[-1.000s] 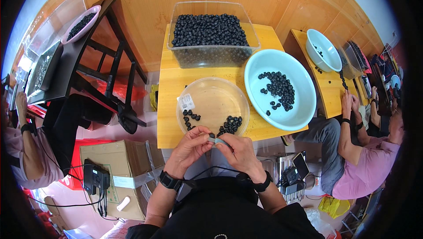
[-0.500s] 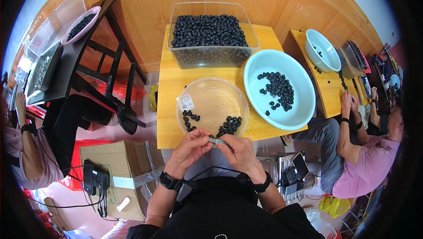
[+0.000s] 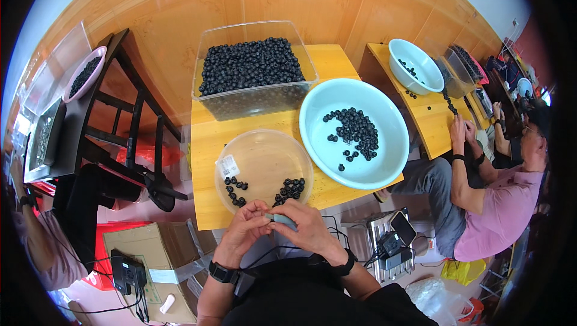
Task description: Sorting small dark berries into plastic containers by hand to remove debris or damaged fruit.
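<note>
Grey tool (image 3: 285, 222) is gripped in the fingers of the right hand (image 3: 303, 225), near the close edge of the clear dish (image 3: 264, 151); what is held by the left hand's (image 3: 245, 227) bent fingers cannot be told. More grey is exposed than before, and the table (image 3: 336, 61) is seen farther left.

A smooth grey-blue tool (image 3: 285, 222) slants in the right hand (image 3: 305, 225), close by the near edge of the yellow table (image 3: 206, 157), its tip at what looks like a small dark piece (image 3: 268, 213) pinched in the left hand (image 3: 246, 230).
</note>
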Demonstrator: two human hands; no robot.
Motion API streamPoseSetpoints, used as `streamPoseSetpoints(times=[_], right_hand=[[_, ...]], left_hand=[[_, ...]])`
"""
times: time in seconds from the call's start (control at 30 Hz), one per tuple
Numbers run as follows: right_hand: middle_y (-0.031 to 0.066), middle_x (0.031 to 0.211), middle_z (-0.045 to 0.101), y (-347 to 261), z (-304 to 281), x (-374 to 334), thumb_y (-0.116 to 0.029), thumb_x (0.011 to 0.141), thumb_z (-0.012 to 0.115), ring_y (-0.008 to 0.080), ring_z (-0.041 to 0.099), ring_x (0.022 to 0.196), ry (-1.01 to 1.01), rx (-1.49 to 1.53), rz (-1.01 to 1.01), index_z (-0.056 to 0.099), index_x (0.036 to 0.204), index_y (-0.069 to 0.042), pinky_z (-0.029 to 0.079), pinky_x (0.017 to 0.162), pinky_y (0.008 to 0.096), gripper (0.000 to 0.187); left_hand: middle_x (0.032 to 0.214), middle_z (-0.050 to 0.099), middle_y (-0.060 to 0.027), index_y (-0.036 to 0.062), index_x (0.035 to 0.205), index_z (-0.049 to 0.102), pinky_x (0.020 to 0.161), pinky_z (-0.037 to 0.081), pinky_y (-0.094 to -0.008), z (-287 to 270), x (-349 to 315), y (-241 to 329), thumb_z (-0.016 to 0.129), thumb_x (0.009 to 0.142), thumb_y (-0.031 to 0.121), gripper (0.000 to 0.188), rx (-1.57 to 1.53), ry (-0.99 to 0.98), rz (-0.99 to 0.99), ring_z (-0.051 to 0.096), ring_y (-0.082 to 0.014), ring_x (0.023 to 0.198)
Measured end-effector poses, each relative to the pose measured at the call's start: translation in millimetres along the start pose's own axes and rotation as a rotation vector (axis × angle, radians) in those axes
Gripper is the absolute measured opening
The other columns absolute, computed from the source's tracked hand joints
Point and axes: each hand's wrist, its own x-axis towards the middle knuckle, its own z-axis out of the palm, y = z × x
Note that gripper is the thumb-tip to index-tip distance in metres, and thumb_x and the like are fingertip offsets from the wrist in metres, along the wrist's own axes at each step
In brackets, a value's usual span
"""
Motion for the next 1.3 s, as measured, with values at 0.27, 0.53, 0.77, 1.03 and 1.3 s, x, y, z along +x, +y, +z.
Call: streamPoseSetpoints(times=[0.27, 0.53, 0.77, 1.03, 1.3], right_hand=[[0.0071, 0.076, 0.060, 28.5, -64.0, 15.3, -0.003, 0.077, 0.071, 0.0142, 0.059, 0.065, 0.537, -0.249, -0.047, 0.062, 0.108, -0.003, 0.046, 0.058, 0.0280, 0.033], [0.0136, 0.076, 0.061, 30.5, -72.8, 8.4, -0.001, 0.076, 0.071, 0.0205, 0.055, 0.060, 0.410, -0.107, 0.218, 0.060, 0.115, -0.003, 0.044, 0.054, 0.0309, 0.041], [0.0148, 0.093, 0.067, 34.7, -57.9, 3.0, -0.005, 0.078, 0.069, 0.0273, 0.064, 0.071, 0.306, -0.018, 0.166, 0.063, 0.108, -0.003, 0.050, 0.064, 0.0321, 0.031], [0.0142, 0.088, 0.067, 35.6, -53.9, 0.9, -0.008, 0.080, 0.067, 0.0300, 0.064, 0.069, 0.294, -0.058, 0.132, 0.064, 0.101, -0.002, 0.048, 0.061, 0.0344, 0.021], [0.0153, 0.084, 0.066, 39.9, -33.5, -0.8, -0.010, 0.080, 0.068, 0.0308, 0.065, 0.072, 0.302, -0.032, 0.156, 0.065, 0.097, -0.001, 0.049, 0.063, 0.0349, 0.020]], left_hand=[[0.091, 0.063, -0.0067, 0.0046, 0.105, 0.056, 0.070, 0.053, -0.0276, 26.1, 11.1, 18.5, 0.065, 0.084, 0.007, 0.023, 0.342, 0.306, 0.119, 0.062, -0.0154, 0.078], [0.088, 0.065, -0.0084, -0.0026, 0.105, 0.061, 0.067, 0.052, -0.0246, -2.5, 34.4, 2.9, 0.065, 0.081, 0.002, 0.024, 1.048, 0.409, 0.254, 0.063, -0.0134, 0.072], [0.084, 0.059, -0.0121, 0.0019, 0.107, 0.062, 0.061, 0.050, -0.0329, 25.6, 62.6, -17.8, 0.070, 0.074, 0.004, 0.034, 1.430, 0.507, 0.435, 0.062, -0.0234, 0.066], [0.083, 0.059, -0.0133, 0.0022, 0.084, 0.057, 0.070, 0.047, -0.0430, 30.3, 86.2, -24.5, 0.069, 0.073, 0.008, 0.017, 1.719, 0.482, 0.548, 0.060, -0.0365, 0.078], [0.085, 0.066, -0.0090, 0.0024, 0.098, 0.064, 0.064, 0.053, -0.0282, 14.1, 59.5, 8.5, 0.065, 0.083, 0.007, 0.015, 1.026, 0.367, 0.237, 0.066, -0.0170, 0.073]])
